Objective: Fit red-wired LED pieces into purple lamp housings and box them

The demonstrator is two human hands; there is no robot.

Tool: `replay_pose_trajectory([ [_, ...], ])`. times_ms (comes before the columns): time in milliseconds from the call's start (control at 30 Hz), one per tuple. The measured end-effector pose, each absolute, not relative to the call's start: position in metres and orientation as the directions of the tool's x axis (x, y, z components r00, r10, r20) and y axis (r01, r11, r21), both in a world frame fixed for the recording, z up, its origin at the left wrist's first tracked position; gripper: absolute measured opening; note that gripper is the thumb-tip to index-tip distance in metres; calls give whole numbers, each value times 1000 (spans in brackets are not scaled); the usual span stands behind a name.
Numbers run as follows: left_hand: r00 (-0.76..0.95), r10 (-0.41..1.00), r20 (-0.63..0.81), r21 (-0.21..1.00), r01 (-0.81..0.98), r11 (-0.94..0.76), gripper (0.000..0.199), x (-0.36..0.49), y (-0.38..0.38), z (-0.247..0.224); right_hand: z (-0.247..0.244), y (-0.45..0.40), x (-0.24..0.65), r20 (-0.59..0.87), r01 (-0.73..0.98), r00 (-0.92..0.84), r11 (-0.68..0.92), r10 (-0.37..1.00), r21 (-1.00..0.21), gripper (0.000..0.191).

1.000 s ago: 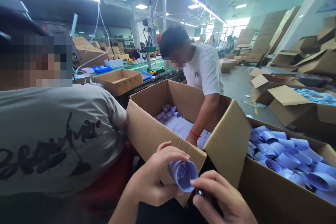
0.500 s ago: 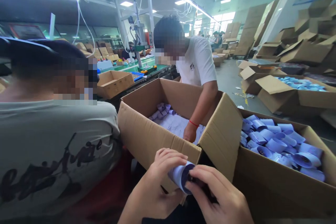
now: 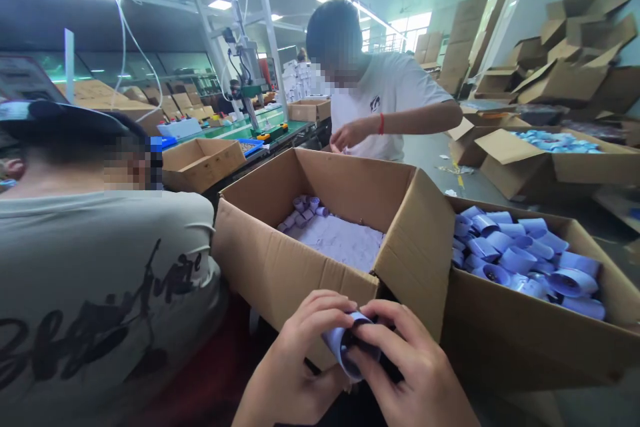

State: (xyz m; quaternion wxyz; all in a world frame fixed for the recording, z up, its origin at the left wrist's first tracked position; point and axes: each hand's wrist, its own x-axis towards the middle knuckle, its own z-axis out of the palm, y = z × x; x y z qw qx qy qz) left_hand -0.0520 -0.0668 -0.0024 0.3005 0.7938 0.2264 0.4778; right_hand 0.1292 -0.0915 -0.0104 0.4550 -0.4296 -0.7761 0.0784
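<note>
A short lilac cylinder [image 3: 337,341] with a dark hollow end is between my two hands at the bottom centre. My left hand [image 3: 305,353] is wrapped round its left side. My right hand [image 3: 407,353] grips the rim at the open end, with the thumb and fingertips partly inside; whatever is inside is hidden. Just beyond my hands stands a large open cardboard box [image 3: 295,267] with a pale layer and several small lilac cylinders [image 3: 305,210] in its far left corner. A second box [image 3: 530,340] on the right holds many larger lilac cylinders [image 3: 517,259].
A person in a white shirt [image 3: 373,100] stands behind the large box. Another person [image 3: 105,280] sits close on the left. A smaller carton [image 3: 200,163] is near the green workbench [image 3: 275,113]; more cartons [image 3: 575,93] are piled at the right.
The standing person's arm has come up out of the large box. My right fingers have closed further over the cylinder's open end. The view has shifted slightly.
</note>
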Motion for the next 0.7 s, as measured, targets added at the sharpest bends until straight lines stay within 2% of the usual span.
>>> replay_pose_trajectory([
  [167,439,654,616,695,90,-714,64,-51,-65,-7,-16,-90,126,652,638,-183,593,736,-490,16],
  [367,431,693,578,737,89,-670,63,-50,-65,-11,-19,-88,127,570,604,-166,540,805,-587,16],
  [467,419,726,545,782,57,-621,59,-52,-66,-13,-15,-88,133,590,560,-190,580,785,-591,7],
  [567,402,790,463,851,48,-523,57,-56,-70,-13,-11,-88,140,649,486,-222,660,728,-574,23],
  [700,397,834,382,906,16,-423,55,-61,-74,-12,-11,-86,144,632,389,-268,682,727,-619,53],
])
